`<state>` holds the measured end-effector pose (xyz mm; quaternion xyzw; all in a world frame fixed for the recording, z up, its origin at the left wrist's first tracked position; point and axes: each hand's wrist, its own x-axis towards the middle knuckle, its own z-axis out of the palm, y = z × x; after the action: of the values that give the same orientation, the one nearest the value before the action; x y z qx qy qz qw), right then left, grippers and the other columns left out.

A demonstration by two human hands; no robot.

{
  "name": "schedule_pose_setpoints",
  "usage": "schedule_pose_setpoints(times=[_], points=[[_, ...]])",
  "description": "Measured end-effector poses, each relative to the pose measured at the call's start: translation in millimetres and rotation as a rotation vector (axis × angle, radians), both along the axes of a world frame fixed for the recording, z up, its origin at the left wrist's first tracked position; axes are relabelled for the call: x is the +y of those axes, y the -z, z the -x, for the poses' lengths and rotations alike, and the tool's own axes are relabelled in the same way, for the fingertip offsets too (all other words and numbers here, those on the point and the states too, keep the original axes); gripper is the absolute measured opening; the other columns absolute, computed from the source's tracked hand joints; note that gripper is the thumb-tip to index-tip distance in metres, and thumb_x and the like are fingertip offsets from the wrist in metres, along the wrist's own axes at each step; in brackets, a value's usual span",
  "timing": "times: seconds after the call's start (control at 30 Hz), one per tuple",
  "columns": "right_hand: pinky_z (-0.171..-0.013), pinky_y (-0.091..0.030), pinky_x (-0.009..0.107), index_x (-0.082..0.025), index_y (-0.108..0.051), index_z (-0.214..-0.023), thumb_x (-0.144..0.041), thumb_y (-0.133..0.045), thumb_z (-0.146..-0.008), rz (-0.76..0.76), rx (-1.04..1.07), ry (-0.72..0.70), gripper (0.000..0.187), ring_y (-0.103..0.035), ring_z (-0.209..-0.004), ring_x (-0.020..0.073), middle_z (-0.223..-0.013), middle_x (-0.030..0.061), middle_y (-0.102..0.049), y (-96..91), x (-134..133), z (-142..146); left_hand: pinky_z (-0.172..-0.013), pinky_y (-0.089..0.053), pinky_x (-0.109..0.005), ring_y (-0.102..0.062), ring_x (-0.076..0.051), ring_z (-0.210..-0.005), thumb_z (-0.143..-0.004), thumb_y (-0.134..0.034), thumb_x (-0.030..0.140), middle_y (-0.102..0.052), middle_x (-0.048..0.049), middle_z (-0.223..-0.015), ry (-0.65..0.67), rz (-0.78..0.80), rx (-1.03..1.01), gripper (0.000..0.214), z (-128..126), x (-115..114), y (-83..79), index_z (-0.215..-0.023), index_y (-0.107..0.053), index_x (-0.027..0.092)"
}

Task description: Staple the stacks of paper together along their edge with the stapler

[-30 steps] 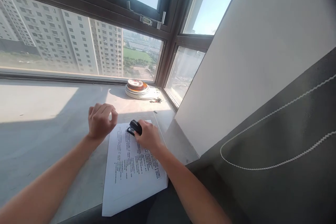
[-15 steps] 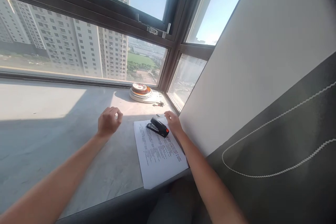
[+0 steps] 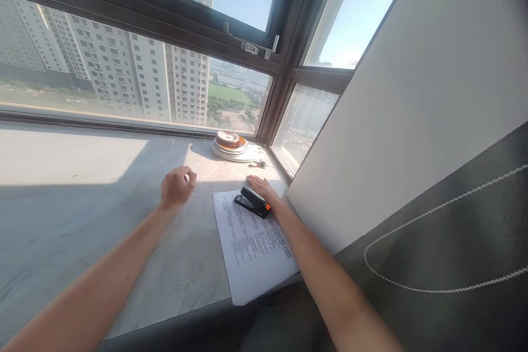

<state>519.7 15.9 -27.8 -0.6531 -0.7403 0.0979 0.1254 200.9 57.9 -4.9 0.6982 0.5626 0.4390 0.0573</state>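
Observation:
A printed sheet of paper [image 3: 251, 247] lies on the grey windowsill [image 3: 82, 203], its near corner overhanging the edge. A black stapler with an orange end [image 3: 252, 202] rests on the sheet's far part. My right hand [image 3: 260, 187] lies flat just behind the stapler, fingers stretched out toward the window, touching the sill or the paper's top edge. My left hand [image 3: 176, 187] hovers to the left of the sheet with its fingers curled in a loose fist; nothing shows in it.
A stack of plates [image 3: 231, 146] with an orange patterned one on top stands in the window corner, with a small dark bunch of keys [image 3: 259, 164] beside it. A white wall panel [image 3: 391, 93] rises at the right. Sunlight falls on the sill's left part.
My right hand let go of the stapler and the sheet slid right. The hand now lies flat behind the stapler, reaching further left than half a second ago. My left hand stayed curled.

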Motion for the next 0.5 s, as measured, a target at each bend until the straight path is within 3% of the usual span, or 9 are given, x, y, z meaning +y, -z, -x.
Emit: schedule_pose_setpoints(times=[0.13,0.27,0.33,0.4,0.5], points=[[-0.135,-0.012,0.066,-0.022,-0.053,-0.155,-0.016,-0.04,-0.109,-0.017,-0.007,-0.011,0.048,-0.031,-0.165,0.0278,-0.173,0.0132,-0.041,-0.2,4,52,-0.063,-0.034,-0.031,-0.053,-0.022,-0.067,-0.086,-0.051,0.032,-0.06,-0.0053,-0.066,-0.077,0.107,-0.076,0.025,16,4,-18.1,-0.065,-0.058,0.022],[-0.137,-0.016,0.056,-0.019,-0.053,-0.153,-0.015,-0.039,-0.109,-0.038,0.004,-0.061,0.046,-0.033,-0.164,0.0232,-0.174,0.012,-0.041,-4.2,9,127,-0.068,-0.042,-0.031,-0.06,-0.022,-0.074,-0.083,-0.052,0.036,-0.068,-0.0026,-0.069,-0.088,0.2,-0.162,0.027,68,10,-41.7,-0.078,-0.074,0.02],[-0.138,-0.013,0.055,-0.018,-0.053,-0.152,-0.012,-0.034,-0.109,-0.057,0.008,-0.096,0.047,-0.035,-0.163,0.0205,-0.173,0.0098,-0.044,-4.3,14,169,-0.068,-0.044,-0.031,-0.06,-0.021,-0.071,-0.08,-0.053,0.037,-0.068,0.0002,-0.071,-0.172,0.219,-0.222,0.028,103,12,-48.2,-0.084,-0.076,0.021],[-0.136,-0.016,0.06,-0.014,-0.054,-0.149,-0.014,-0.033,-0.109,-0.117,-0.011,-0.174,0.044,-0.037,-0.161,0.0232,-0.169,0.0134,-0.048,-1.9,19,210,-0.076,-0.044,-0.032,-0.058,-0.02,-0.069,-0.079,-0.051,0.037,-0.063,0.0014,-0.067,-0.271,0.147,-0.207,0.027,136,12,-50.1,-0.081,-0.073,0.023],[-0.134,-0.019,0.065,-0.013,-0.059,-0.141,-0.017,-0.031,-0.111,-0.202,-0.016,-0.249,0.041,-0.042,-0.157,0.0239,-0.164,0.0153,-0.054,4.0,28,259,-0.078,-0.038,-0.035,-0.041,-0.021,-0.065,-0.079,-0.047,0.037,-0.045,0.0012,-0.061,-0.484,0.043,-0.102,0.018,170,6,-49.6,-0.078,-0.06,0.025]])
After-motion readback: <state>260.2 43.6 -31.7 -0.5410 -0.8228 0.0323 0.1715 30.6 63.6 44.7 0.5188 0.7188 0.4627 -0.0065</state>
